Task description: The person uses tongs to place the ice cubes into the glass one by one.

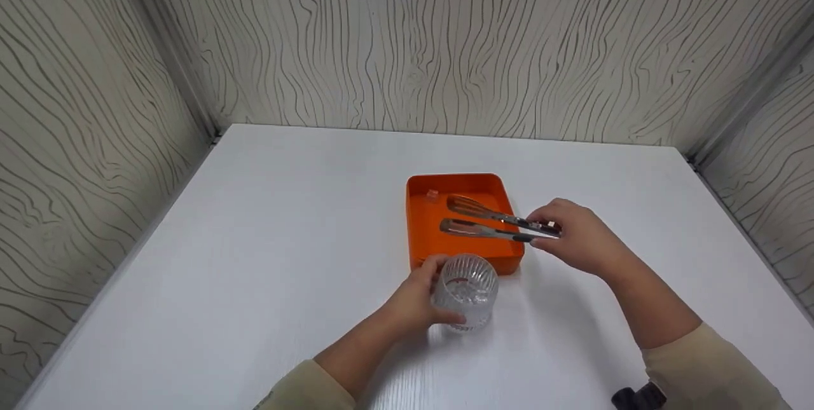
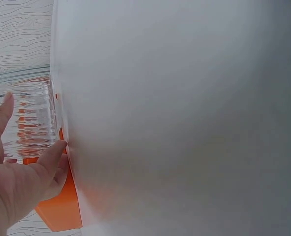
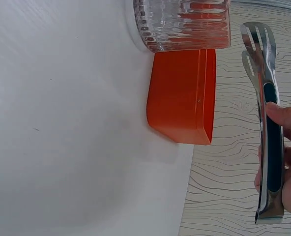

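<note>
My left hand [image 1: 416, 299] holds a ribbed clear glass [image 1: 467, 295] at the front edge of an orange tray [image 1: 423, 232]; clear pieces lie inside the glass. In the left wrist view, thumb and fingers curve around the glass [image 2: 32, 120]. My right hand [image 1: 579, 235] grips metal tongs [image 1: 486, 232] by their dark-sided handles, and the tongs' arms stand apart over the tray with nothing between the tips. One small clear cube [image 1: 432, 194] lies near the tray's back left corner. The right wrist view shows the slotted head of the tongs [image 3: 258, 44] and the thumb on the handle.
Both tray and glass stand on a white table [image 1: 305, 219]. Wood-grain patterned panels [image 1: 394, 41] rise behind the table and at its left and right sides. A dark object [image 1: 639, 396] sits by the right sleeve.
</note>
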The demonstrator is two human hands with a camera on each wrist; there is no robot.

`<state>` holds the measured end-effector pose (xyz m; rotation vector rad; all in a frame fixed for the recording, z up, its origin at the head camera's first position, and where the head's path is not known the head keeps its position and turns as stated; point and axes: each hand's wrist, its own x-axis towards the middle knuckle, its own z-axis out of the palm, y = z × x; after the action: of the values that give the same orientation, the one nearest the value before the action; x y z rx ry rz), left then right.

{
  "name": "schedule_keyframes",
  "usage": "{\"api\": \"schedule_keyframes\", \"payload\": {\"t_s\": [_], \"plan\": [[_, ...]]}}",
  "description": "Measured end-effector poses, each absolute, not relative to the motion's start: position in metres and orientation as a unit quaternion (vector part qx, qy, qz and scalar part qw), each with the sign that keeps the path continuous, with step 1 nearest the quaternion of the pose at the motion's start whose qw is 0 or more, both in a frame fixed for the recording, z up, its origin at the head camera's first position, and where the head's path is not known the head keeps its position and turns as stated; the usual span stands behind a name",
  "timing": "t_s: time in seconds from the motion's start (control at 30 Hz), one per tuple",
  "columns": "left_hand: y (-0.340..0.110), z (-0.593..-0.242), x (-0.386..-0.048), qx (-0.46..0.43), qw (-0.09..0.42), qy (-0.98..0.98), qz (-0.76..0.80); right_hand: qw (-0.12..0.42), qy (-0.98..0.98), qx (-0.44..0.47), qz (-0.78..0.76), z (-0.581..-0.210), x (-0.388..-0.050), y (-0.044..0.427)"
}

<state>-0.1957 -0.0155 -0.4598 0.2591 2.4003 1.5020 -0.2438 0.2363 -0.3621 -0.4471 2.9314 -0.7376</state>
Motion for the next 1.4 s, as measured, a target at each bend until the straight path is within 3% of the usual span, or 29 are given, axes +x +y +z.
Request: {"api": "schedule_keyframes", "payload": {"t_s": [0.4, 0.67, 1.4], "plan": [[-0.015, -0.460, -0.197, 0.092, 0.147, 0.834, 0.524, 0.022, 0.977, -0.089, -0.194, -0.379, -0.274, 0.209], [-0.015, -0.461, -0.198, 0.088, 0.151, 0.837, 0.518, 0.038, 0.982, -0.051, -0.180, -0.389, -0.290, 0.192], [-0.016, -0.461, -0.200, 0.095, 0.152, 0.834, 0.521, 0.020, 0.992, -0.045, -0.114, -0.410, -0.306, 0.167]]}}
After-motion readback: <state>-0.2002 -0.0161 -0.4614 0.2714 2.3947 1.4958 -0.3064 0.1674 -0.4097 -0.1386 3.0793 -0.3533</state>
